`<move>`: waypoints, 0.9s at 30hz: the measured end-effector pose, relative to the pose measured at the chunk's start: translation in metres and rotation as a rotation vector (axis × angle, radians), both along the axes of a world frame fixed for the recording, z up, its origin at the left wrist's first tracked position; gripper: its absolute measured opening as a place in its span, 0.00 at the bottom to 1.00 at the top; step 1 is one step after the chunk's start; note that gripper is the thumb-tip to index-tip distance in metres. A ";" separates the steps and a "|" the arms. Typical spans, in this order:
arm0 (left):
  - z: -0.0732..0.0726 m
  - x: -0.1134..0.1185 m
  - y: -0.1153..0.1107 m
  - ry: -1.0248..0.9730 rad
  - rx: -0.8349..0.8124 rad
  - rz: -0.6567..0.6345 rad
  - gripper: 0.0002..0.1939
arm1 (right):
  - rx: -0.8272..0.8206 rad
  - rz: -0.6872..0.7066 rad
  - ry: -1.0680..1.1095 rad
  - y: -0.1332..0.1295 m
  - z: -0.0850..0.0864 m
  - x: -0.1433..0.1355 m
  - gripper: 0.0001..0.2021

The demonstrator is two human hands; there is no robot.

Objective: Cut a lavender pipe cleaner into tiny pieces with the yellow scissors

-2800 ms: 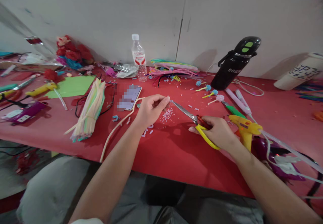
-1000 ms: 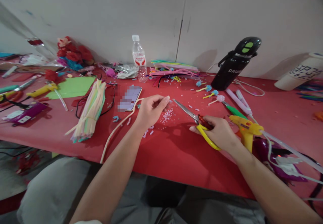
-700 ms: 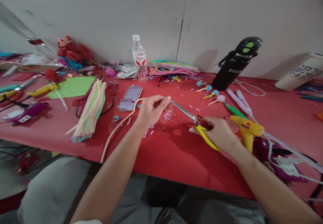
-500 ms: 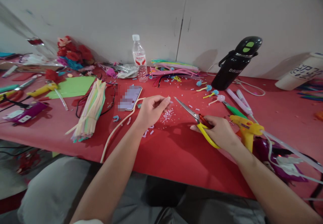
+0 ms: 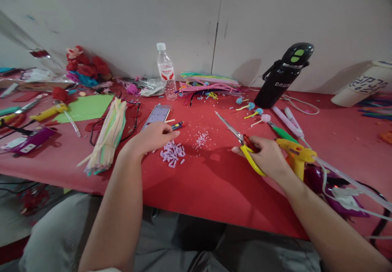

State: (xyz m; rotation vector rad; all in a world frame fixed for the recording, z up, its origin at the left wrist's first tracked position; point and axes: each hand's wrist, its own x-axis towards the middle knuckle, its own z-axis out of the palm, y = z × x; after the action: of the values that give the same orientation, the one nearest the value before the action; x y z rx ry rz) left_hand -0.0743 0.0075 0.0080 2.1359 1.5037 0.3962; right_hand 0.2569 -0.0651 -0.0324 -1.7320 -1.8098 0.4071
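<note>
My left hand (image 5: 156,136) hovers at the near end of the phone (image 5: 158,114), over the upper edge of a pile of short lilac pieces (image 5: 172,153). Its fingers are curled with the thumb pointing right; whatever they hold, if anything, is hidden. Just beyond the fingertips lies a small dark blue and red object (image 5: 178,125). In my right hand (image 5: 269,157) is a pair of scissors (image 5: 251,160) with yellow and red handles, the blades together and pointing up-left. Tiny lilac clippings (image 5: 201,140) are scattered between the hands.
A bundle of pastel pipe cleaners (image 5: 108,137) lies left. A yellow glue gun (image 5: 295,151) sits close to my right hand. Behind are a plastic bottle (image 5: 167,74), more pipe cleaners (image 5: 208,87), small pompom-topped stems (image 5: 259,112) and a black flask (image 5: 281,78).
My left hand has moved left and down from near the scissor tips, uncovering the lilac pile and the dark blue object. The right hand stays nearly still with the scissors.
</note>
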 end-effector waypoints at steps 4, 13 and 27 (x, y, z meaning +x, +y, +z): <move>0.015 0.024 -0.008 -0.016 0.193 0.022 0.21 | 0.027 -0.095 0.052 0.006 0.001 0.005 0.24; -0.004 0.130 0.004 0.071 0.035 -0.251 0.06 | 0.010 -0.051 0.301 0.014 -0.002 0.014 0.23; -0.031 0.198 0.048 0.329 0.148 -0.156 0.08 | -0.015 -0.014 0.445 0.013 0.003 0.008 0.23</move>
State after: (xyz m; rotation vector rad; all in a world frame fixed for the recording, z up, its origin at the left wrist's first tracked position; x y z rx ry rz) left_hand 0.1236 0.0551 -0.0231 2.5125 1.5019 0.1055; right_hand 0.2652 -0.0524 -0.0298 -1.5140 -1.4746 0.7367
